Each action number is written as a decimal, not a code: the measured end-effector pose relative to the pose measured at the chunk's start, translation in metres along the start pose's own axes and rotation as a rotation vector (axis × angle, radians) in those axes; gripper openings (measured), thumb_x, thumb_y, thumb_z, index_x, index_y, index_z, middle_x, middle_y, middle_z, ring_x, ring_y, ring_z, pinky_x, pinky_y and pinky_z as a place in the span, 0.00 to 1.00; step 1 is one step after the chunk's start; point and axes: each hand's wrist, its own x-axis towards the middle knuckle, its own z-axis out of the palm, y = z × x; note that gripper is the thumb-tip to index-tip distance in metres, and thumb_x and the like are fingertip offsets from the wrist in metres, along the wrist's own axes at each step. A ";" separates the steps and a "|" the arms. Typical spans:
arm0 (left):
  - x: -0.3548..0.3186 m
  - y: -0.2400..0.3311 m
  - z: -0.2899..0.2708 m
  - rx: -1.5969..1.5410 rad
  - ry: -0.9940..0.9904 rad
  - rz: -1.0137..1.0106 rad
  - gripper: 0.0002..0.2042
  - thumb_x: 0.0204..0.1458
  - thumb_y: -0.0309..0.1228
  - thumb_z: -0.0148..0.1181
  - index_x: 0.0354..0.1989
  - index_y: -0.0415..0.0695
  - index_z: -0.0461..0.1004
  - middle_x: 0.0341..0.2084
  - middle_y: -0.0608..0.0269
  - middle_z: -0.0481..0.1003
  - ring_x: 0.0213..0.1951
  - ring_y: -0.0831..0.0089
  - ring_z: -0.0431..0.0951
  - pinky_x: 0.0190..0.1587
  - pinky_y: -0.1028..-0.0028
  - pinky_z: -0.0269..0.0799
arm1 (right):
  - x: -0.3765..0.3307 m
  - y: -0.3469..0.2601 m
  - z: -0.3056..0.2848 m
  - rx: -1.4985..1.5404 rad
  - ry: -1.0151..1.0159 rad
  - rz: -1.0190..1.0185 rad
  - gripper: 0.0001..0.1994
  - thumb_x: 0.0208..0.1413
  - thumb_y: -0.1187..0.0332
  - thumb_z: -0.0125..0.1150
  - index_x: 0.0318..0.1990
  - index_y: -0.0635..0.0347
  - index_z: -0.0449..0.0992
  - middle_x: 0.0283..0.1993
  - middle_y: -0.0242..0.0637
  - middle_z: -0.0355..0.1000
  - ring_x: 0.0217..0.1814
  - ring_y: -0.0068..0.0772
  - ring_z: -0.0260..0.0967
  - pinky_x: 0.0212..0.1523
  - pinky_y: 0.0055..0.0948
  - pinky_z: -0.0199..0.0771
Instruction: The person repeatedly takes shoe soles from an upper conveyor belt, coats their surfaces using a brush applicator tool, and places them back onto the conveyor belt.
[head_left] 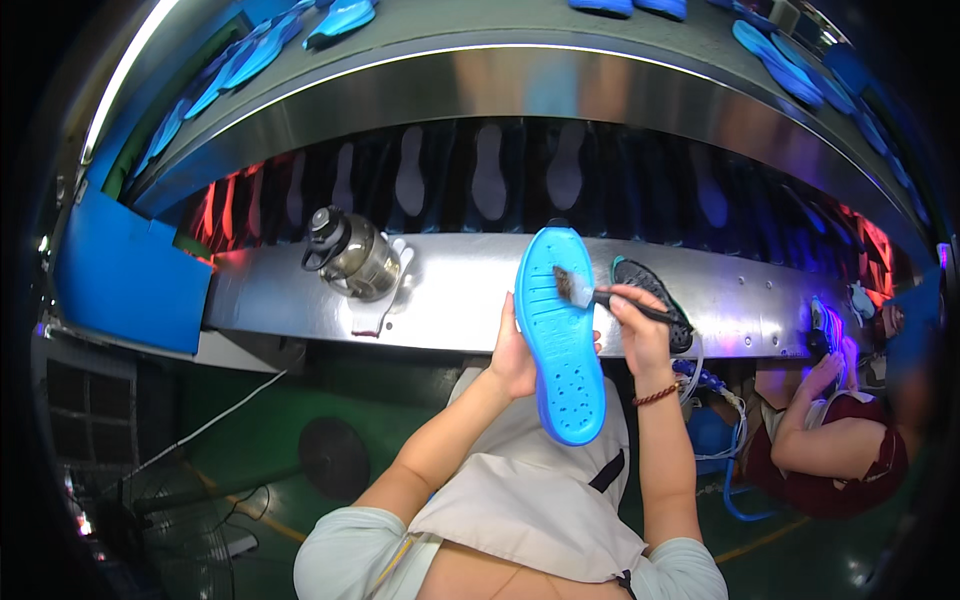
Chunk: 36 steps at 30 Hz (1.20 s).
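Note:
My left hand (515, 355) holds a bright blue shoe insole (560, 335) upright by its left edge, the perforated end pointing down toward my lap. My right hand (635, 325) grips a small black-handled brush (590, 293). Its bristles rest on the upper middle of the insole. Both hands are in front of a metal conveyor ledge (450, 290).
A grey water bottle (352, 255) stands on the ledge at the left. A dark round pot (650, 300) sits behind my right hand. Pale insoles hang in the lit tunnel (490, 170) behind. More blue insoles (780, 60) lie on the upper belt. Another person (830, 440) sits at my right. A fan (335, 455) stands on the floor.

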 end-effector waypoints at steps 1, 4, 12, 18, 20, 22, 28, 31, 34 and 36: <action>-0.003 0.001 0.002 -0.017 -0.003 0.010 0.43 0.44 0.68 0.19 0.58 0.44 0.53 0.45 0.41 0.65 0.46 0.50 0.67 0.51 0.53 0.61 | 0.006 -0.001 0.005 -0.076 0.021 -0.018 0.09 0.48 0.79 0.51 0.39 0.70 0.70 0.41 0.48 0.70 0.43 0.34 0.68 0.47 0.28 0.68; -0.005 -0.003 -0.001 -0.025 0.000 0.050 0.40 0.47 0.65 0.20 0.57 0.45 0.55 0.45 0.43 0.66 0.46 0.53 0.68 0.51 0.56 0.61 | 0.016 -0.016 0.028 -0.216 0.038 -0.094 0.09 0.46 0.77 0.58 0.36 0.69 0.74 0.35 0.38 0.73 0.37 0.23 0.68 0.40 0.20 0.67; -0.006 0.023 -0.024 0.121 0.271 0.241 0.39 0.47 0.64 0.20 0.52 0.42 0.61 0.42 0.48 0.69 0.45 0.59 0.70 0.49 0.61 0.64 | -0.032 -0.007 0.061 -0.891 -0.409 -0.505 0.08 0.38 0.76 0.61 0.30 0.63 0.75 0.32 0.45 0.73 0.35 0.39 0.72 0.38 0.29 0.70; -0.022 0.023 -0.011 0.089 0.134 0.154 0.42 0.46 0.66 0.19 0.53 0.41 0.59 0.40 0.46 0.69 0.44 0.56 0.70 0.48 0.57 0.66 | -0.035 -0.031 0.038 -0.712 -0.453 -0.167 0.08 0.43 0.74 0.60 0.33 0.64 0.75 0.30 0.37 0.73 0.31 0.23 0.70 0.34 0.22 0.71; -0.021 0.012 0.000 0.013 0.081 0.087 0.42 0.46 0.66 0.19 0.54 0.41 0.58 0.43 0.47 0.68 0.44 0.55 0.70 0.48 0.57 0.66 | -0.019 -0.047 0.051 -0.473 -0.243 -0.159 0.08 0.46 0.75 0.58 0.35 0.65 0.75 0.30 0.37 0.73 0.29 0.20 0.70 0.32 0.18 0.70; -0.018 0.005 0.004 0.064 -0.086 0.034 0.41 0.47 0.66 0.20 0.56 0.43 0.57 0.47 0.51 0.66 0.47 0.57 0.69 0.50 0.58 0.64 | -0.009 -0.044 0.054 -0.512 -0.247 -0.174 0.08 0.46 0.76 0.58 0.36 0.65 0.75 0.31 0.37 0.73 0.29 0.20 0.70 0.31 0.15 0.70; -0.021 0.008 0.022 0.238 0.230 0.276 0.39 0.47 0.64 0.23 0.57 0.45 0.55 0.50 0.55 0.63 0.50 0.61 0.65 0.53 0.60 0.62 | -0.022 -0.054 0.046 -0.274 -0.594 -0.048 0.09 0.45 0.76 0.59 0.36 0.68 0.74 0.34 0.40 0.74 0.37 0.26 0.70 0.41 0.25 0.70; -0.013 0.013 0.034 0.201 0.300 0.267 0.42 0.46 0.66 0.17 0.54 0.42 0.59 0.43 0.50 0.68 0.46 0.61 0.70 0.47 0.63 0.68 | -0.020 -0.051 0.044 -0.459 -0.335 -0.079 0.08 0.46 0.75 0.58 0.36 0.67 0.74 0.33 0.38 0.74 0.31 0.21 0.70 0.34 0.20 0.72; -0.015 0.021 0.028 0.249 0.077 0.284 0.45 0.44 0.68 0.13 0.51 0.40 0.61 0.36 0.47 0.71 0.39 0.60 0.74 0.41 0.63 0.72 | -0.029 -0.050 0.042 -0.531 -0.692 -0.235 0.08 0.44 0.78 0.58 0.35 0.65 0.75 0.34 0.40 0.74 0.37 0.26 0.71 0.41 0.22 0.70; -0.013 0.022 0.033 0.238 0.093 0.327 0.47 0.42 0.69 0.12 0.49 0.39 0.62 0.32 0.45 0.72 0.33 0.59 0.75 0.38 0.63 0.73 | -0.029 -0.053 0.041 -0.426 -0.755 -0.178 0.08 0.42 0.79 0.59 0.34 0.66 0.75 0.35 0.43 0.74 0.40 0.30 0.71 0.44 0.25 0.69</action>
